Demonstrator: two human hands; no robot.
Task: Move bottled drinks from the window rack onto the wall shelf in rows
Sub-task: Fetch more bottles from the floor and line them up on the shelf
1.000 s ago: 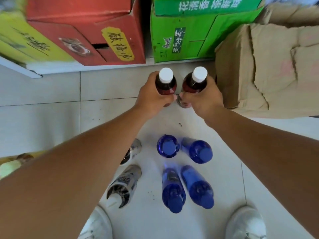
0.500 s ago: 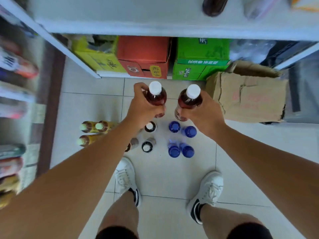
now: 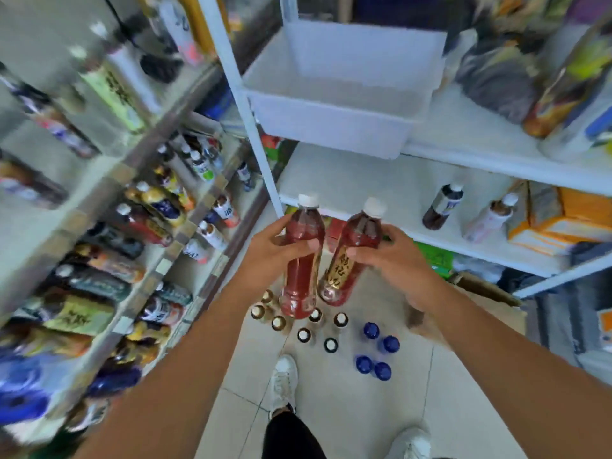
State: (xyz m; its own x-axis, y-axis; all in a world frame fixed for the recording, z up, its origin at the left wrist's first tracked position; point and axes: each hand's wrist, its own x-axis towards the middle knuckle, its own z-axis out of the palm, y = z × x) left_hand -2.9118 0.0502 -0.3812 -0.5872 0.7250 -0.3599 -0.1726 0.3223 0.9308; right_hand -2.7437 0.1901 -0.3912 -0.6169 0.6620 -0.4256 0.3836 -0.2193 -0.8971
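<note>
Head view: shelf board [image 3: 364,190] open between post [image 3: 261,154] and dark bottle [image 3: 442,210], front edge just past my caps; bin [image 3: 331,127] overhangs above; my left hand [image 3: 275,251] wrapped round red bottle [image 3: 299,279], right hand [image 3: 397,263] clamped round second red bottle [image 3: 337,276], both mid-air, tilted; raised higher than half-second ago, floor bottles [image 3: 331,344] further below
</note>
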